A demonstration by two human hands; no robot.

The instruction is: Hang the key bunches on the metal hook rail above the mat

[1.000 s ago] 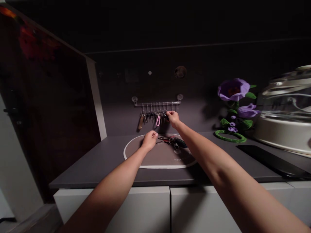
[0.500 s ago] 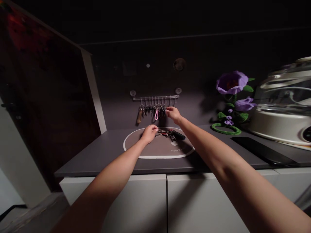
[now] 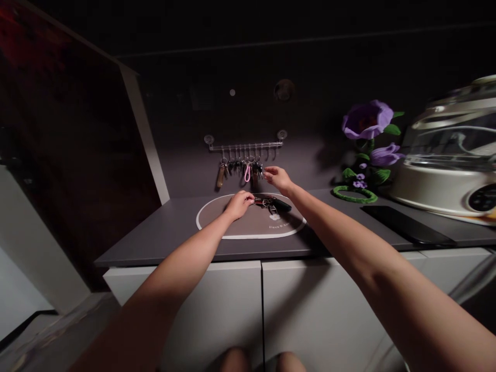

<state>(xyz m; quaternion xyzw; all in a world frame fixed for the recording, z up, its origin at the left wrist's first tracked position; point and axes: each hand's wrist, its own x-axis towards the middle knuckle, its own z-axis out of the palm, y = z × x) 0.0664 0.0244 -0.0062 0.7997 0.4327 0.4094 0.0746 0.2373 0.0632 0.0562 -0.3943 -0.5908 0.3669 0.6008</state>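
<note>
Several key rings with keys (image 3: 232, 166) hang from a clear hook rail (image 3: 246, 146) on the wall, among them a brown fob (image 3: 220, 176) and a pink loop (image 3: 247, 172). My right hand (image 3: 278, 179) is just right of the hanging keys, fingers extended and apart, with nothing visible in them. Lower down, a pile of keys (image 3: 265, 203) with a black fob (image 3: 282, 205) lies on an oval brown mat (image 3: 217, 222). My left hand (image 3: 239, 204) is at the pile's left end, its fingertips pinched on the keys there.
A grey countertop (image 3: 151, 235) runs over white cabinet doors (image 3: 217, 294). To the right are purple artificial flowers (image 3: 368, 121) with a green ring base, a black phone-like slab (image 3: 406, 225) and a white appliance with a clear cover (image 3: 437, 186).
My right hand's fingers have loosened and spread beside the rightmost hanging keys. The left hand stays at the pile. The whole view has tilted down slightly, bringing the knees into sight.
</note>
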